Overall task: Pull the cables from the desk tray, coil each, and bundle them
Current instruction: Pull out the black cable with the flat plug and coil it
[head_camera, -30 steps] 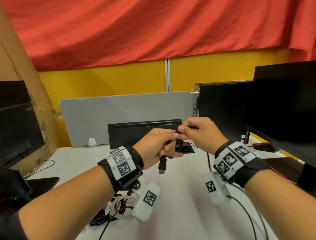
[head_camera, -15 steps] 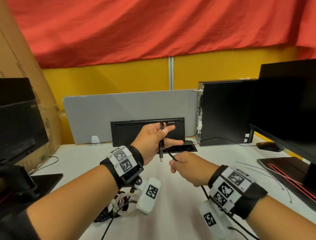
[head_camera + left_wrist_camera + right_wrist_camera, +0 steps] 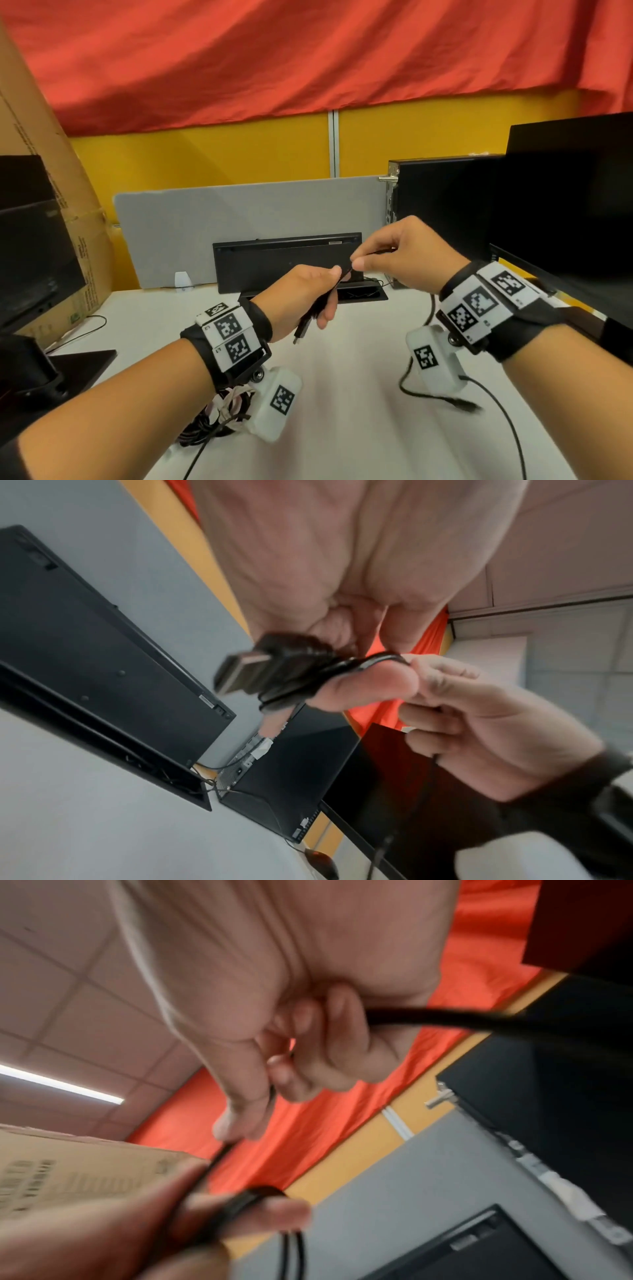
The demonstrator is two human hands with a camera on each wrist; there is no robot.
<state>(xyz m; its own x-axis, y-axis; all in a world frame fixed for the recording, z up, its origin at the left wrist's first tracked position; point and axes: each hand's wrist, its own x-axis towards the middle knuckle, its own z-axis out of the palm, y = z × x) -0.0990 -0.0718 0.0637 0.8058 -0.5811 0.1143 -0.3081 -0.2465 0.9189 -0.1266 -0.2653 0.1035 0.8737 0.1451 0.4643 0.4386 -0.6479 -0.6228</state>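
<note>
My left hand (image 3: 317, 291) grips a thin black cable (image 3: 310, 317) whose USB plug (image 3: 240, 673) hangs below the fist; several turns of it lie around the left fingers (image 3: 363, 685). My right hand (image 3: 387, 255) pinches the same cable (image 3: 445, 1020) just to the right of the left fingertips and slightly higher. The cable's slack drops under the right wrist and ends in a small plug (image 3: 466, 406) lying on the white desk. The black desk tray (image 3: 363, 294) sits recessed in the desk behind both hands.
A tangle of black and white cables (image 3: 219, 411) lies on the desk (image 3: 342, 428) under my left forearm. A black keyboard (image 3: 284, 263) leans against a grey divider (image 3: 239, 219). A PC tower (image 3: 442, 205) and monitor (image 3: 575, 205) stand right; another monitor (image 3: 34, 246) and cardboard box left.
My right hand has risen from low over the desk to the left fingertips, carrying the cable up. The left hand has closed from an open palm into a fist around the cable.
</note>
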